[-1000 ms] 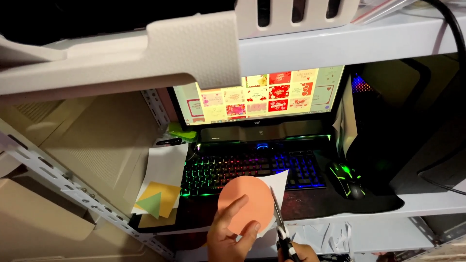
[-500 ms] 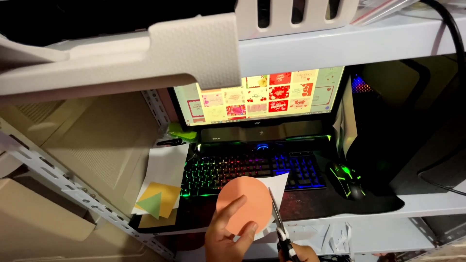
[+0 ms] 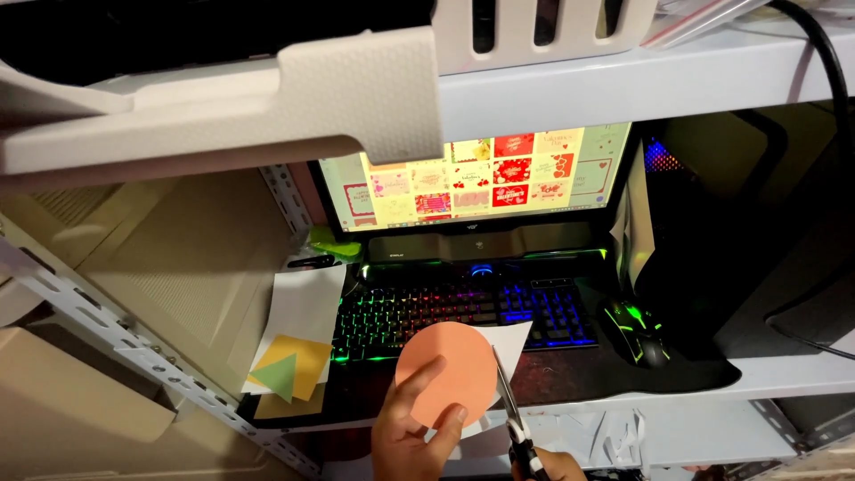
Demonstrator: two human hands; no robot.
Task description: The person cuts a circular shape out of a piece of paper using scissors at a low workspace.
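Note:
My left hand (image 3: 411, 432) holds a round salmon-orange paper disc (image 3: 445, 372) with a white sheet (image 3: 508, 340) behind it, thumb across the disc's lower edge. My right hand (image 3: 552, 465), mostly cut off at the bottom of the frame, grips black-handled scissors (image 3: 512, 419) whose blades run up along the disc's right edge into the white paper. Both hands hover above the front of a laptop's rainbow-lit keyboard (image 3: 463, 313).
The laptop screen (image 3: 481, 178) shows a grid of pink and red cards. White, yellow and green papers (image 3: 289, 365) lie to the left; a glowing mouse (image 3: 637, 331) sits on a dark mat at right. A white shelf (image 3: 267, 98) overhangs.
The disc has turned slightly in my left hand and the scissors have crept a little further along its right edge. Otherwise the scene is unchanged.

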